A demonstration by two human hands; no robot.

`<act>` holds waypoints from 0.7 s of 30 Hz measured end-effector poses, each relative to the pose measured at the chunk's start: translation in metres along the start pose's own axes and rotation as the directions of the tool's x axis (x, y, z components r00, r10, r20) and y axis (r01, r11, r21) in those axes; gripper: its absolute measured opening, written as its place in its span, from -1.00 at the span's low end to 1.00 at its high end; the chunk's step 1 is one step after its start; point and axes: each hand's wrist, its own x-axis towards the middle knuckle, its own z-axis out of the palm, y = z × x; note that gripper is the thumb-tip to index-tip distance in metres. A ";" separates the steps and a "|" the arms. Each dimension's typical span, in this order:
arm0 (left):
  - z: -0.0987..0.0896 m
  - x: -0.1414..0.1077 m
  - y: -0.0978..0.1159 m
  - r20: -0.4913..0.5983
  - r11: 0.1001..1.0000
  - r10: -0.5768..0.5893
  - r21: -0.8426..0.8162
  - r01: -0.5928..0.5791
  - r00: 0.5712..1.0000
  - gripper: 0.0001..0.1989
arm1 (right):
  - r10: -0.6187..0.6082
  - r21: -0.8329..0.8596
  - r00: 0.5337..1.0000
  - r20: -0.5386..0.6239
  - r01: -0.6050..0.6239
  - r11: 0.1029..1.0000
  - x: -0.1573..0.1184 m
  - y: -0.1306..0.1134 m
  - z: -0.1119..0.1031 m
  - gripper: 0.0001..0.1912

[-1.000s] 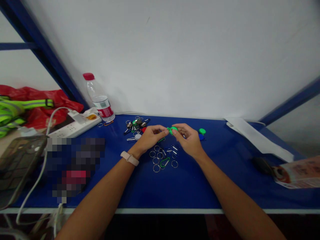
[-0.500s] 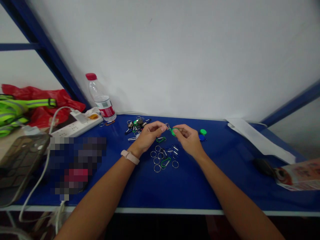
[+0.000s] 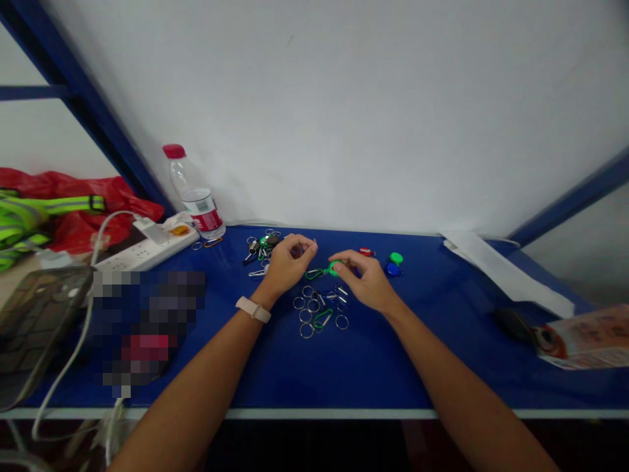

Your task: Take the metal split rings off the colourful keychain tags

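My left hand point(image 3: 287, 263), a pale band on its wrist, is closed in a pinch with a small metal key ring point(image 3: 315, 243), seen nearly edge-on, at its fingertips. My right hand point(image 3: 364, 278) grips a round green badge reel point(image 3: 335, 268) between thumb and fingers. A green carabiner point(image 3: 314, 274) lies between the hands, close to the reel's left end; whether they are joined I cannot tell. Below them are several loose key rings point(image 3: 305, 316), another green carabiner point(image 3: 323, 318) and small metal clips point(image 3: 342, 293).
Behind my left hand lies a pile of reels and carabiners point(image 3: 265, 244). Right of my right hand are a green reel point(image 3: 396, 259), a blue one point(image 3: 393, 269) and a red one point(image 3: 366, 251). A bottle point(image 3: 199, 203) and power strip point(image 3: 147, 249) stand left; white paper point(image 3: 506, 272) lies right.
My hands have moved apart: the left went a little left with the ring, and the right lowered the green reel toward the table. The red reel now shows behind the right hand.
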 end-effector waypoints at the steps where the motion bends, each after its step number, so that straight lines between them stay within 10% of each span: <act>1: 0.000 -0.001 0.001 0.006 0.999 0.016 0.033 -0.016 1.000 -0.90 | -0.009 -0.054 1.000 0.029 0.011 0.999 0.001 0.003 -0.002 -0.81; 16: -0.002 -0.005 0.006 0.203 0.941 0.125 0.286 -0.181 0.971 -0.89 | -0.005 -0.378 0.994 0.113 0.048 0.925 0.003 0.022 -0.013 -0.88; 21: -0.001 -0.007 0.006 0.270 0.935 0.145 0.277 -0.220 0.952 -0.89 | -0.059 -0.649 0.996 0.061 0.084 0.756 0.006 0.030 -0.030 -0.79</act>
